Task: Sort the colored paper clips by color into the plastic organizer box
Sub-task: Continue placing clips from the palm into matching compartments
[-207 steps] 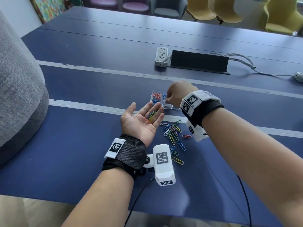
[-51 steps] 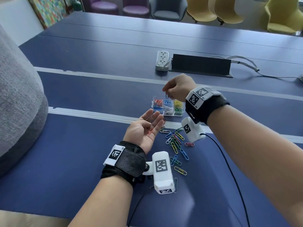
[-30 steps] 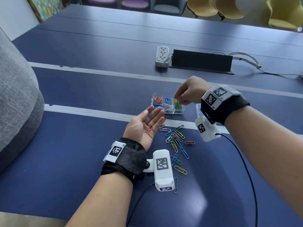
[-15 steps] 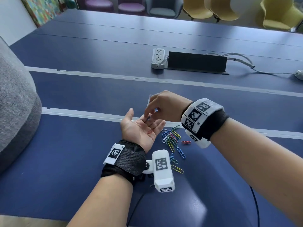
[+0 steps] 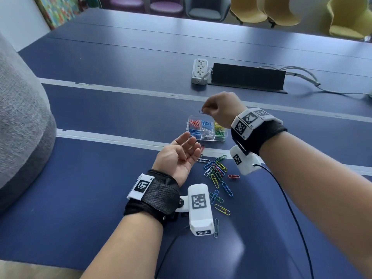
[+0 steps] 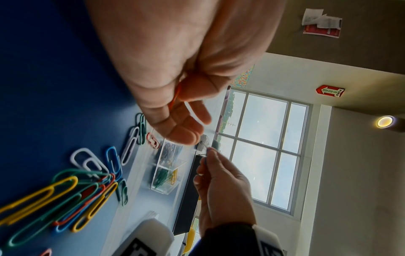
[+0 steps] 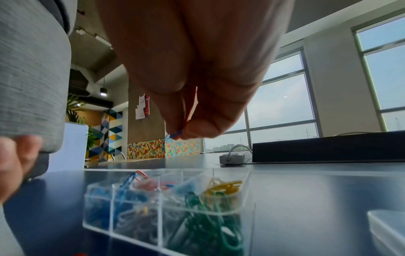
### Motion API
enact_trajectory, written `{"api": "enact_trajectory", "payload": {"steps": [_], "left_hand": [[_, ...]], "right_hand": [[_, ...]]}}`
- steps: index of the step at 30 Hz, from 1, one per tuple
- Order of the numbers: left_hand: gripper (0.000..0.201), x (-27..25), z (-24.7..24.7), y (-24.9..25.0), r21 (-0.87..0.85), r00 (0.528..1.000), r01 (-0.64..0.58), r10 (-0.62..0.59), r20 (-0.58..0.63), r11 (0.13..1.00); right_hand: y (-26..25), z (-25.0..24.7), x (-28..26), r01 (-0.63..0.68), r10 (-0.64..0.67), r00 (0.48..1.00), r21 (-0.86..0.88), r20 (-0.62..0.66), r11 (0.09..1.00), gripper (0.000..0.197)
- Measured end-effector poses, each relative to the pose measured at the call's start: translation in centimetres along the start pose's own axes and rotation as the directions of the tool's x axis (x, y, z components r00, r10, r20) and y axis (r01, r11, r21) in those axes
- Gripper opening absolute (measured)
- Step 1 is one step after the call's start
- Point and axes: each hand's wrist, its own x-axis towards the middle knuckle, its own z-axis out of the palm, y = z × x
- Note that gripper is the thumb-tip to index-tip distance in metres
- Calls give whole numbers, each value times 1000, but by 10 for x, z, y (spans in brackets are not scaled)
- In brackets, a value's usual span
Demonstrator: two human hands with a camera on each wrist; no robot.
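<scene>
The clear organizer box (image 5: 221,139) sits mid-table with red, blue, white, yellow and green clips in separate compartments; it also appears in the right wrist view (image 7: 245,210). My right hand (image 5: 204,111) hovers above its back left part and pinches a blue paper clip (image 5: 201,111) (image 7: 176,134) between thumb and fingertip. My left hand (image 5: 181,156) lies palm up just in front of the box, fingers relaxed, with a red clip (image 5: 186,159) (image 6: 175,97) in the palm. A loose pile of mixed clips (image 5: 216,174) (image 6: 76,190) lies on the table right of that hand.
A white power strip (image 5: 199,71) and a black cable box (image 5: 248,78) stand behind the organizer. A grey upholstered shape (image 5: 20,117) fills the left edge. A clear lid (image 7: 390,228) lies right of the box. A black cable (image 5: 281,198) trails from my right wrist.
My right hand has left the left palm, where it reached half a second ago, and risen over the box with a blue clip pinched. The left hand stays palm up.
</scene>
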Motion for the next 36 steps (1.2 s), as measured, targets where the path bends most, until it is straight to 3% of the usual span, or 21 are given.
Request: {"api": "enact_trajectory", "payload": {"steps": [8, 11, 13, 15, 17, 19, 21, 25, 28, 32, 34, 36], "left_hand": [[56, 2, 1, 3, -6, 999, -33, 33, 3, 999], [39, 0, -1, 5, -15, 999, -40, 40, 15, 999], [31, -3, -1, 7, -26, 999, -31, 32, 27, 999], [36, -2, -2, 7, -49, 999, -22, 24, 39, 999], [41, -2, -2, 7, -74, 999, -23, 26, 39, 997], [49, 0, -2, 7, -91, 999, -32, 35, 37, 995], [54, 1, -2, 6, -99, 998, -33, 38, 47, 995], [46, -2, -2, 5, -106, 998, -26, 32, 49, 994], [49, -3, -3, 3, -105, 998, -17, 23, 51, 994], [42, -4, -1, 3, -91, 1000, 4, -1, 30, 996], [37, -5, -1, 4, -76, 1000, 0, 1, 24, 997], [31, -5, -1, 4, -64, 1000, -8, 9, 17, 998]], "right_hand": [[1, 6, 2, -108, 122, 988, -131, 98, 985, 16], [4, 4, 1, -129, 138, 986, -95, 93, 987, 17], [0, 3, -2, -63, 66, 997, -63, 45, 996, 15], [-9, 0, -11, 84, -85, 995, 18, 55, 996, 16], [-24, -2, -25, 225, -255, 943, 152, 215, 962, 16], [-35, 1, -40, 324, -382, 851, 211, 360, 922, 16], [-41, 8, -49, 375, -395, 796, 139, 458, 916, 19], [-40, 16, -51, 380, -361, 782, 70, 508, 922, 17], [-36, 14, -49, 375, -385, 819, 111, 425, 920, 16], [-23, 8, -22, 150, -162, 980, 103, 118, 983, 15], [-17, 5, -9, 36, -38, 999, 103, 14, 994, 16], [-15, 6, -2, -12, 12, 1000, 74, 5, 997, 16]]}}
